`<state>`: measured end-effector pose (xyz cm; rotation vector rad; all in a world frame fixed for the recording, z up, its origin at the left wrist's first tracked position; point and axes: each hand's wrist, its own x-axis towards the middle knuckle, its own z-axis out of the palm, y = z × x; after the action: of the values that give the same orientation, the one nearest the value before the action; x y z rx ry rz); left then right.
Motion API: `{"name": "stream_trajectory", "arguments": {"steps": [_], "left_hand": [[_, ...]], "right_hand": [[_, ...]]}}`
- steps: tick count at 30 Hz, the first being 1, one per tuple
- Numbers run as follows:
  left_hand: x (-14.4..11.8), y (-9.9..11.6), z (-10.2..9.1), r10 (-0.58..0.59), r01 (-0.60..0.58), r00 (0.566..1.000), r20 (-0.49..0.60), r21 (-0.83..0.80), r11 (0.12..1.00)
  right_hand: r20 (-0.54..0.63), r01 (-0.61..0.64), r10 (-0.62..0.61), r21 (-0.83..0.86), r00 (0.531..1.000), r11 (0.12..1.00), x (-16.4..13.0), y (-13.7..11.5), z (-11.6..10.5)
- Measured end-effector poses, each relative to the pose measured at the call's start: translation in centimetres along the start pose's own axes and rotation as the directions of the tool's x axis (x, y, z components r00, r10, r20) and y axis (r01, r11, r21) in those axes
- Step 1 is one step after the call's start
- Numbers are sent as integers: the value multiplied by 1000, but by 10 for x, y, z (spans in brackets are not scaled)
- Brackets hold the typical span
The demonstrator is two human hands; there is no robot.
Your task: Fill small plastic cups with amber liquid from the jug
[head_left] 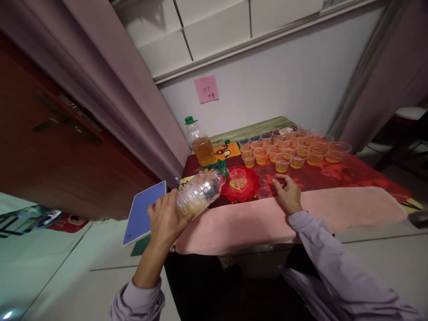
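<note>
My left hand (169,218) is wrapped round the lower part of a clear plastic bottle (200,189) with a little yellowish liquid in it. The bottle is tilted, its neck pointing right at a small clear plastic cup (238,177). That cup stands on a red scalloped plate (252,189). Beyond the plate's right side my right hand (287,192) hovers over or rests on the table edge, fingers loosely bent and apart, holding nothing I can see. Whether liquid is leaving the bottle cannot be made out.
Several clear cups of amber liquid (282,162) stand in rows at the back right. A large green-capped bottle (203,149) stands at the back left. A pink cloth (267,216) covers the front edge. A blue board (145,211) is at the left.
</note>
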<state>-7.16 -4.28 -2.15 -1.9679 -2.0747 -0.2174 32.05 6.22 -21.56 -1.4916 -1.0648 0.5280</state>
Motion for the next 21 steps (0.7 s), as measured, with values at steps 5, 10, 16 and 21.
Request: {"name": "stream_trajectory", "arguments": {"steps": [5,10,16,21], "left_hand": [[8,6,-13,8,-9,1000,7,87,996],[11,13,-22,42,-42,999,-2,76,996],[16,21,-28,41,-41,999,-3,112,993],[21,25,-32,64,-65,998,8,130,989]], "right_hand": [[-13,3,-3,-6,1000,1000,0,-1,0],[-19,5,-5,-2,1000,1000,0,0,2],[-10,-4,4,-7,1000,1000,0,0,0],[-15,-6,6,-19,1000,1000,0,-5,-2]]}}
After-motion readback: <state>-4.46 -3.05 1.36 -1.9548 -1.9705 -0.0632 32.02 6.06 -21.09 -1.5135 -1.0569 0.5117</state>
